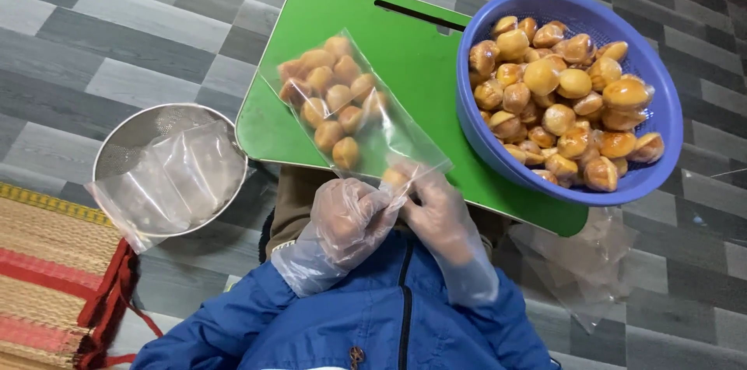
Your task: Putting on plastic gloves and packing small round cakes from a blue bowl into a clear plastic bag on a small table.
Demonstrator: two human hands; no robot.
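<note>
A clear plastic bag with several small golden pastries inside lies on a green board. Both my hands wear thin clear plastic gloves. My left hand grips the near, open end of the bag. My right hand holds the same end beside it, and one pastry sits at the bag's mouth between my fingers. A blue colander basket heaped with the same pastries rests on the right part of the board.
A round metal bowl at the left holds empty clear bags. More empty bags lie on the floor at the right. A woven mat with red trim lies at lower left. Grey tiled floor surrounds everything.
</note>
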